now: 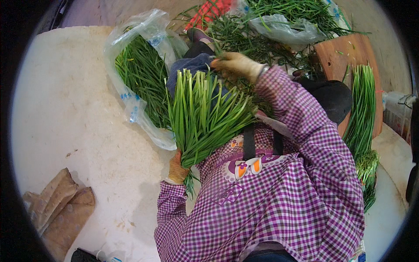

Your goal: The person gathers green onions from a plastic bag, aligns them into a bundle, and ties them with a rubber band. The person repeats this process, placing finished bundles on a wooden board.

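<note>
My left hand (178, 167), in a tan glove, is closed around the leafy end of a thick bunch of garlic chives (203, 114). The pale cut ends fan out away from me. Just beyond those ends is my right hand (234, 65), gloved and blurred, with its fingers bent near some green strands; whether it grips any cannot be told. A clear plastic bag (114, 78) to the left holds more chives (144, 75). Long green stalks (361, 98) lie on a wooden board (343, 52) at the right, with a bunch of pale-ended greens (366, 167) nearer me.
Loose green leaves (242, 36) are heaped beyond my legs, beside a red sheet (209, 14) and another plastic bag (288, 29) with greens. A brown folded cloth (65, 203) lies at lower left on a pale surface (72, 108). A plastic container (397, 108) stands at far right.
</note>
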A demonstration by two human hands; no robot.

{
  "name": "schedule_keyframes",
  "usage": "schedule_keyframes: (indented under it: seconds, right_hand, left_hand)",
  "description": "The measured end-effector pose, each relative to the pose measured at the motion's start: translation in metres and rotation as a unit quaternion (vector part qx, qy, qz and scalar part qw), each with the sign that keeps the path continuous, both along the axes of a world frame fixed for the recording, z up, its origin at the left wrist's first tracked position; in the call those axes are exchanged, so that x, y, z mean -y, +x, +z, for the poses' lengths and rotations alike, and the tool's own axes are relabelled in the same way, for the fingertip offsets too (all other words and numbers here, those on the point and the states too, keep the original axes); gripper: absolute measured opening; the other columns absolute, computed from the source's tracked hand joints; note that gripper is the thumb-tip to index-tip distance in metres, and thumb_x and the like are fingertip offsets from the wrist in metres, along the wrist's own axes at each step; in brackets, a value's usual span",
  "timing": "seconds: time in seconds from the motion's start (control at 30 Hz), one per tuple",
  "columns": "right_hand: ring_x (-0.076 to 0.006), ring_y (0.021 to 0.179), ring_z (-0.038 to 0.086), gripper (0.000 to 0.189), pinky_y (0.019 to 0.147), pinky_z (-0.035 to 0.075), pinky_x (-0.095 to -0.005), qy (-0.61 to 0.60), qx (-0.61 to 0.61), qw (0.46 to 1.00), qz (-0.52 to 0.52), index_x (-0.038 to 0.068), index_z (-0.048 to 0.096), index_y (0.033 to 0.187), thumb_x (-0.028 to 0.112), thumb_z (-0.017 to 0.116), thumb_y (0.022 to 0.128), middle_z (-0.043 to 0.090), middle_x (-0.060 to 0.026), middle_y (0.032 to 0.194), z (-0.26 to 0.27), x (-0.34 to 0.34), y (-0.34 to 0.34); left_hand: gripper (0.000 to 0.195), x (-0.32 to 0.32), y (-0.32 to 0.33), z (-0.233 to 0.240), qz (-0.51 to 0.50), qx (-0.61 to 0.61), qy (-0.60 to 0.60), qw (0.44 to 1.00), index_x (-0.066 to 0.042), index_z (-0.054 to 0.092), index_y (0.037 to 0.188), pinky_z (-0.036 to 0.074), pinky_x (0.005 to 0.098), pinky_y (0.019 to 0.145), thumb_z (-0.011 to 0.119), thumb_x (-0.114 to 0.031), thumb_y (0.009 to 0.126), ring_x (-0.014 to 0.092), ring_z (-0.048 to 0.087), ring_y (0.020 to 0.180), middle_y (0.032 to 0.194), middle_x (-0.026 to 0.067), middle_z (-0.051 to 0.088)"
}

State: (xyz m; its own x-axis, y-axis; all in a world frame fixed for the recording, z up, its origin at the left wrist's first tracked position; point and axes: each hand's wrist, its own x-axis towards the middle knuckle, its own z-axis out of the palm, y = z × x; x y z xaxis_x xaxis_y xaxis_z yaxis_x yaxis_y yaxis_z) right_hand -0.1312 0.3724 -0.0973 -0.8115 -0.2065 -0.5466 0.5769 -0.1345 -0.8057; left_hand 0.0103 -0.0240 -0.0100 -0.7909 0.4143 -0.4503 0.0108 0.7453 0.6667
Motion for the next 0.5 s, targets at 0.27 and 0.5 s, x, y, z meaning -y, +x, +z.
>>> schedule_keyframes:
  seconds: [0.27, 0.5]
  right_hand:
    - [-0.0153, 0.072, 0.061, 0.023, 0.07, 0.05, -0.0309, 0.019, -0.024, 0.979, -0.202, 0.0, 0.067, 0.1, 0.022, 0.064, 0.094, 0.072, -0.0067, 0.09, 0.017, -0.019, -0.028]
    - [-0.0354, 0.093, 0.067, 0.036, 0.08, 0.054, -0.0448, 0.349, -0.415, 0.828, 0.141, 0.017, 0.07, 0.112, 0.02, 0.071, 0.076, 0.07, -0.0174, 0.096, 0.022, 0.034, -0.023]
  left_hand:
    - [0.076, 0.015, 0.005, -0.009, 0.001, -0.002, -0.039, 0.999, -0.008, 0.034, 0.149, 0.055, 0.0356, 0.08, 0.072, -0.012, 0.084, 0.032, 0.069, 0.098, 0.118, 0.0185, 0.067]
    - [0.083, -0.004, 0.007, 0.013, -0.055, -0.108, -0.146, 0.982, -0.011, 0.031, 0.151, 0.054, 0.0434, 0.077, 0.073, -0.018, 0.081, 0.04, 0.067, 0.094, 0.116, 0.0217, 0.066]
